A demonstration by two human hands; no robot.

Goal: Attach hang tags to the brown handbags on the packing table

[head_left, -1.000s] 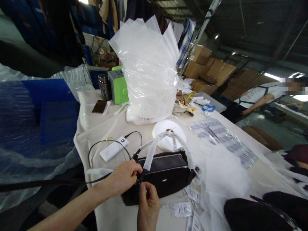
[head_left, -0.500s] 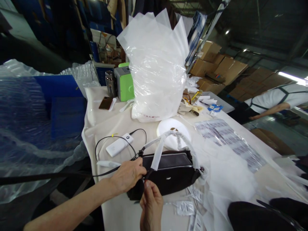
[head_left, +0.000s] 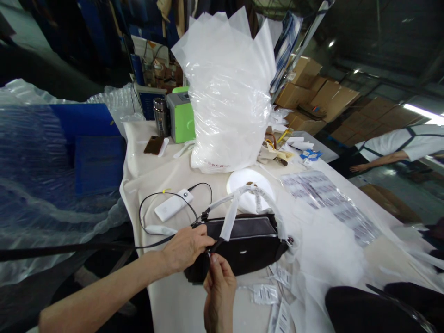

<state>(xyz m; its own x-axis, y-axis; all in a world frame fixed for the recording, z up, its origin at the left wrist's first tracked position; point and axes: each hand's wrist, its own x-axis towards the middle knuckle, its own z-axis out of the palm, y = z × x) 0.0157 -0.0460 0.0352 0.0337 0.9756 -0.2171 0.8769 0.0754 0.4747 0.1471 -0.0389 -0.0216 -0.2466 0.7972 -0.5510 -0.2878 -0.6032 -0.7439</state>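
Observation:
A black handbag (head_left: 248, 256) sits on the covered table, its handles (head_left: 233, 215) wrapped in white protective film. My left hand (head_left: 189, 245) is closed on the bag's left end, near the foot of the front handle. Just below it, my right hand (head_left: 221, 280) pinches with thumb and forefinger at the same corner. What lies between those fingertips is too small to make out. Clear-wrapped labels (head_left: 264, 293) lie in front of the bag, and a white roll (head_left: 239, 178) lies flat behind it.
A tall plastic-wrapped stack of white sheets (head_left: 229, 101) stands at the back. To the left are a white power bank (head_left: 173, 205) with a black cable, a phone (head_left: 154, 145) and a tumbler (head_left: 160, 115). White tissue sheets (head_left: 326, 245) spread at right; a person (head_left: 391, 145) is beyond the table.
Both hands stay at the bag's left corner with only slight finger movement. The view has shifted a little. The other person's hand at the right has moved slightly left.

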